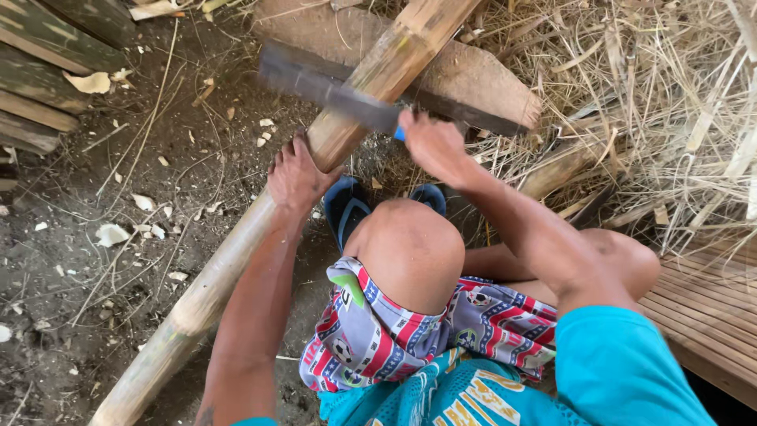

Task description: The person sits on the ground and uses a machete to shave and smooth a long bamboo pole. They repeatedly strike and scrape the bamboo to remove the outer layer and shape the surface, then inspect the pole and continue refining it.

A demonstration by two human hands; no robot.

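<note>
A long, thick bamboo pole (236, 252) runs diagonally from the lower left to the top centre, resting on a flat brown stone (473, 79). My left hand (296, 175) grips the pole at its middle, holding it down. My right hand (434, 146) is closed around the blue handle of a large dark blade (327, 88), which lies across the pole, blurred. My bent knee (410, 244) sits just below both hands.
Dry bamboo strips and straw (646, 102) pile up at the right. Blue sandals (351, 207) rest under the pole. Dark wooden planks (39, 71) lie at the upper left, slatted wood (710, 308) at the lower right. Chips litter the dirt ground (110, 237).
</note>
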